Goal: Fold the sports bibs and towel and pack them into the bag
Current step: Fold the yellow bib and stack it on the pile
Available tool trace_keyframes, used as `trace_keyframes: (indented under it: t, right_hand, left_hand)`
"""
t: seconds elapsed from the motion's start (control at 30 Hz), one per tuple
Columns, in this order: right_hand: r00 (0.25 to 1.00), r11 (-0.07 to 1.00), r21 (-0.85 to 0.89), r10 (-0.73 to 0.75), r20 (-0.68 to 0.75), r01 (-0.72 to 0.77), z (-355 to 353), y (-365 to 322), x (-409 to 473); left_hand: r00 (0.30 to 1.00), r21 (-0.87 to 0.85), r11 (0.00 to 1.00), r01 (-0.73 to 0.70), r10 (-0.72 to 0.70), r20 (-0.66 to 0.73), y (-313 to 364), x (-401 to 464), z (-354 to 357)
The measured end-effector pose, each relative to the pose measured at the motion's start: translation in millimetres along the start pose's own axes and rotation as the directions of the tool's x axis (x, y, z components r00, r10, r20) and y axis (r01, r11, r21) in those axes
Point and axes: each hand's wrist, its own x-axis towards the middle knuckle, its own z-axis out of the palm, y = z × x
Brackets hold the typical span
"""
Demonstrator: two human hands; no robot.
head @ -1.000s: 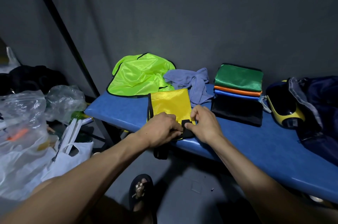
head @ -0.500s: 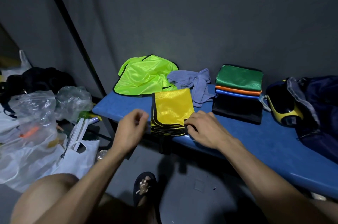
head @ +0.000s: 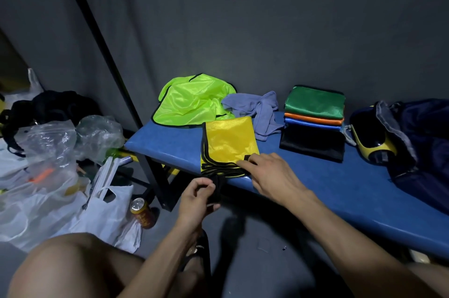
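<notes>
Head view shows the yellow bib folded into a rectangle at the near edge of the blue desk, its black trim stacked in layers toward the person. The right hand lies on its near right corner with fingers fairly straight, apparently pinning the layers so the fold holds. The left hand, below the desk edge, curls round a dark strap hanging off the bib, probably to tuck it in. Behind lie an unfolded neon green bib and a crumpled grey-blue towel. To the right a stack of folded bibs waits just beside the open navy bag. Left of the desk, plastic bags and a drink can crowd the floor against a grey wall.
</notes>
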Motion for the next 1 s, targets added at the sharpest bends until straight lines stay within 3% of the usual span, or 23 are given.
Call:
trace_keyframes:
  t: [0.07,0.17,0.23,0.3,0.43,0.53,0.6,0.67,0.77,0.87,1.0]
  right_hand:
    - [0.999,0.999,-0.034,-0.017,-0.029,0.016,3,-1,1]
    - [0.998,0.997,-0.078,-0.032,-0.051,0.028,3,-4,1]
    - [0.998,0.995,-0.100,-0.022,-0.056,0.017,2,-5,2]
    - [0.998,0.994,-0.109,-0.018,-0.061,0.011,3,-5,2]
    - [0.996,0.993,-0.113,-0.029,-0.089,0.019,6,-5,2]
    - [0.994,0.994,-0.107,-0.033,-0.103,0.022,7,-4,2]
    - [0.993,0.994,-0.110,-0.036,-0.113,0.024,8,-4,2]
    - [0.992,0.993,-0.111,-0.047,-0.121,0.033,8,-5,1]
    - [0.993,0.994,-0.104,-0.050,-0.106,0.039,8,-5,1]
    - [0.998,0.995,-0.087,-0.053,-0.030,0.050,3,-3,1]
    - [0.991,0.988,-0.115,-0.097,0.091,0.107,-7,2,5]
  left_hand:
    - [0.991,0.085,0.988,-0.129,0.126,0.038,5,-4,-3]
    - [0.954,0.180,0.952,-0.249,0.208,0.217,12,-13,-7]
    - [0.923,0.347,0.872,-0.347,0.251,0.291,15,-13,-10]
    - [0.877,0.550,0.683,-0.480,0.370,0.305,16,-8,-12]
    - [0.730,0.747,0.262,-0.611,0.552,0.404,19,6,-22]
    - [0.600,0.768,-0.041,-0.639,0.599,0.530,27,19,-25]
    - [0.524,0.698,-0.135,-0.703,0.566,0.637,39,32,-26]
    - [0.551,0.641,-0.063,-0.765,0.451,0.702,52,45,-25]
    - [0.711,0.689,0.196,-0.697,0.313,0.630,64,53,-18]
    - [0.808,0.748,0.322,-0.580,0.347,0.476,70,61,-10]
    - [0.838,0.730,0.425,-0.535,0.377,0.395,75,72,-4]
